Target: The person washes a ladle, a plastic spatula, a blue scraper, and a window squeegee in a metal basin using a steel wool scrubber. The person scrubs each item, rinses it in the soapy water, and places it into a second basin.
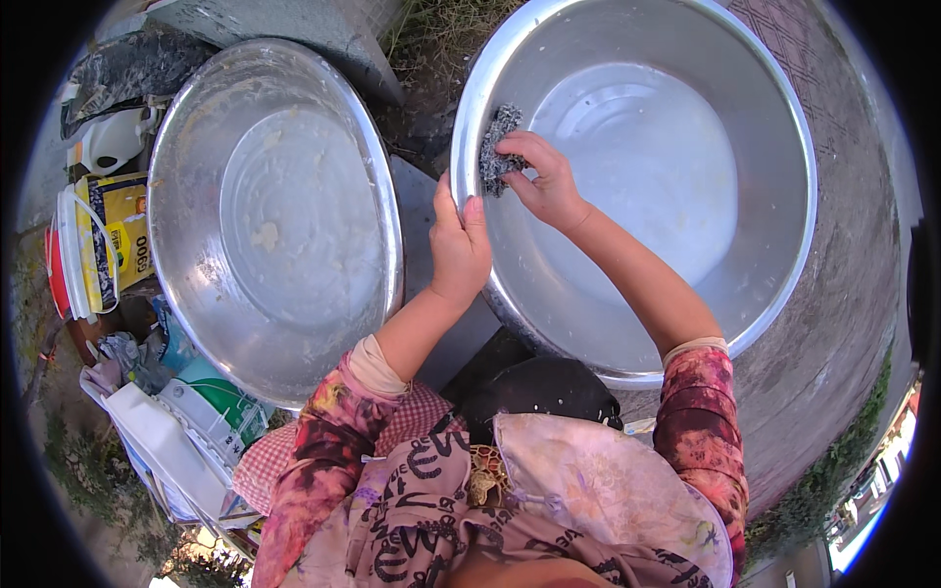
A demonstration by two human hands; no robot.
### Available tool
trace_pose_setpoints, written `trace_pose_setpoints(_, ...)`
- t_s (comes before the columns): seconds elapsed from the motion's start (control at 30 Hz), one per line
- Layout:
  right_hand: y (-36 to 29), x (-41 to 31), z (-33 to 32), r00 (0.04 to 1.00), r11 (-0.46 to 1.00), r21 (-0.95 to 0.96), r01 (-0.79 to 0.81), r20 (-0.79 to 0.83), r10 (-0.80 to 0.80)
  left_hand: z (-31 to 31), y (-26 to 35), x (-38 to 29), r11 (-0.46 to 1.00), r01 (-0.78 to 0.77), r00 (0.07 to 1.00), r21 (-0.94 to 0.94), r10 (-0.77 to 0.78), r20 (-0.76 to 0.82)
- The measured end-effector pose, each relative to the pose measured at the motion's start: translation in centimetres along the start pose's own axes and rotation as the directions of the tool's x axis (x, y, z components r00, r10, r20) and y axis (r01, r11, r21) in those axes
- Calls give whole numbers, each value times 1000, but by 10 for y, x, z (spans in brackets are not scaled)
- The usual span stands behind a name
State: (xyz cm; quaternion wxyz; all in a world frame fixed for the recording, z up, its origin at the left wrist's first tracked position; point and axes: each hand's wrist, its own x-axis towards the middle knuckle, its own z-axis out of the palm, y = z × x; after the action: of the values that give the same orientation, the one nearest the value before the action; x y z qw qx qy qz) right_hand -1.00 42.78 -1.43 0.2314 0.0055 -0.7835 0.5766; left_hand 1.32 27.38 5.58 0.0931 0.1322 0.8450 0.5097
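A large, wide metal basin (pixel 742 309) stands before me on the right. My left hand (pixel 457 239) grips its near-left rim, thumb inside and fingers around the outer edge. In my right hand (pixel 548 180) is a grey steel-wool scouring pad (pixel 501 140), pressed against the inner wall just below the rim. Small pale specks dot this basin's sides. To the left, a second metal basin (pixel 187 213) leans at a tilt, with pale residue (pixel 265 236) stuck to its bottom and dull smears along its upper wall. Neither hand touches that second basin.
Left of the tilted basin are a yellow bucket (pixel 121 228) with a white handle, a white plastic jug (pixel 117 140) and a white container (pixel 173 448) among plastic bags. A grey stone slab (pixel 294 37) lies behind. Paved ground (pixel 856 257) stretches along the right.
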Motion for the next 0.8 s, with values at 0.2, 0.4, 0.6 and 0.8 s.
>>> trace_pose_setpoints(0.2,69,127,-129,610,949,-91,-301,-783,118,0,1,1,1000,-16,1000,-1,16,-11)
trace_pose_setpoints(0.4,149,30,-193,468,264,-416,-870,-865,180,0,1,4,999,-37,999,1,37,-21)
trace_pose_setpoints(0.6,59,-44,-78,861,703,-586,-403,18,509,3,-1,2,993,5,1000,-115,-7,-23)
trace_pose_setpoints(0.8,66,51,-34,976,984,-71,-161,-160,148,0,-1,3,1000,-17,1000,-25,17,-19)
